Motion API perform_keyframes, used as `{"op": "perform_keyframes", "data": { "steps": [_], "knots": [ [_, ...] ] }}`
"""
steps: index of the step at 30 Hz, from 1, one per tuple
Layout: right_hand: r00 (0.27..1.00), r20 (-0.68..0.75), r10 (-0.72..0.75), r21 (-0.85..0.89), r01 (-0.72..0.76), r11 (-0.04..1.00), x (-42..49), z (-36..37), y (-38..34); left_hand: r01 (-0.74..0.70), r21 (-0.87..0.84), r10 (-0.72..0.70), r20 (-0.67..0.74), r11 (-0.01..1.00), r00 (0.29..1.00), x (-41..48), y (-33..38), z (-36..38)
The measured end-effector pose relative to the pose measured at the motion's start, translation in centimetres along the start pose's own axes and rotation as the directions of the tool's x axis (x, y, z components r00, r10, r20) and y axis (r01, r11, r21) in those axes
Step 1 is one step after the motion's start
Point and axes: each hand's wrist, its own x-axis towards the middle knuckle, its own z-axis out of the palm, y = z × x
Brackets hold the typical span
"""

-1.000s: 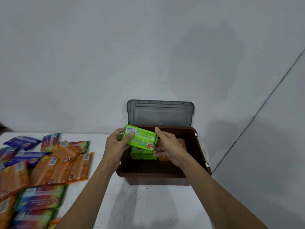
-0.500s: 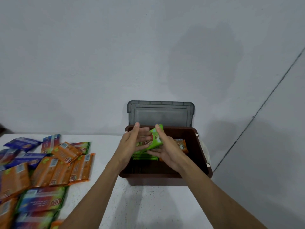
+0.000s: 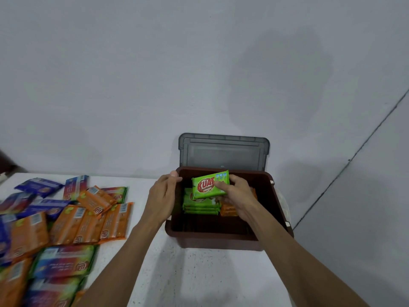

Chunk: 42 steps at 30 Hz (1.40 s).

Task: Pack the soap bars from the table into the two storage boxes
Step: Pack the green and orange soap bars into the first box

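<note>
One plain, matte grey-white wall (image 3: 132, 74) rises behind the storage box (image 3: 217, 240). Under the box is a white, finely speckled table (image 3: 199, 273). The box is a deep rectangular tub of smooth brown plastic with rounded corners. Its translucent grey lid (image 3: 223, 152), ribbed round the edge, stands upright at the box's far side against the wall.

Left of the box, many loose soap bars (image 3: 73, 222) lie overlapping on the table. They are flat rectangular packets in glossy, crinkled orange, blue and rainbow wrappers with white barcode patches.

Inside the box, toward its far left, flat green packets form a neat green stack (image 3: 200, 207). Orange packets (image 3: 228, 210) lie just right of that stack, partly hidden.

The left hand (image 3: 162, 196) rests at the box's left rim, fingers loosely extended and holding nothing, the thumb tip at the far left corner. The right hand (image 3: 238, 196) reaches into the box and pinches the held green bar (image 3: 205, 187). Its thumb is on the printed face and its fingers are behind. This shiny packet with red lettering is tilted just above the green stack.
</note>
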Motion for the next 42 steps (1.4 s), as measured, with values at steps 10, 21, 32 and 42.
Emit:
{"op": "perform_keyframes", "data": {
  "steps": [10, 21, 32, 42],
  "knots": [
    [0.986, -0.146, -0.081, -0.615, -0.027, 0.788, 2.0, 2.7, 0.9, 0.070, -0.103, -0.053, 0.161, 0.992, 0.986, 0.2, -1.4, -1.6],
    [0.965, -0.049, -0.259, -0.945, 0.039, 0.324, 0.9, 3.9, -0.1, 0.090, -0.126, -0.060, 0.223, 0.988, 0.973, 0.3, -1.1, -2.2],
    [0.952, -0.050, -0.302, -0.980, 0.012, 0.200, 1.5, 2.6, 0.5, 0.017, -0.040, -0.005, 0.276, 0.999, 0.961, 0.2, -1.2, -2.8],
    [0.829, 0.047, -0.557, -0.853, 0.323, 0.410, -2.6, 8.6, -1.0, 0.104, -0.017, -0.101, 0.142, 0.994, 0.985, -3.8, -6.8, -10.4]
  ]
}}
